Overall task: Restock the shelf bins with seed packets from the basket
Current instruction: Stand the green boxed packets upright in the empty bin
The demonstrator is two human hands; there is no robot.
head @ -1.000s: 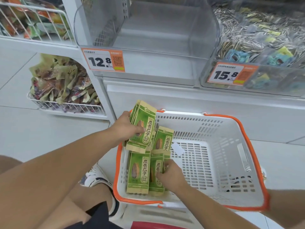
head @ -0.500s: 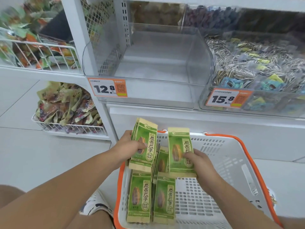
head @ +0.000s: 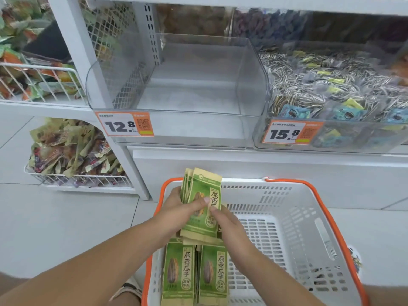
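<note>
A stack of green seed packets [head: 204, 188] stands upright above the left end of the white basket with an orange rim [head: 329, 221]. My left hand [head: 178, 208] grips the stack from the left, thumb across its front. My right hand [head: 227, 224] holds the same stack from the right, thumb on the front packet. Two more green packets [head: 194, 274] lie side by side in the basket below the hands. The clear shelf bin [head: 181, 89] tagged 12.8 sits straight above and holds nothing.
A second clear bin [head: 335, 138] tagged 15.8, full of striped seed packets, stands to the right. Wire baskets of snack bags [head: 72, 151] sit on the left shelves. A white shelf post [head: 130, 164] rises beside the basket. White floor tiles lie at left.
My right hand brought its packet over to the left hand's stack, and both hands now hold one stack together. The view has tilted up toward the shelf.
</note>
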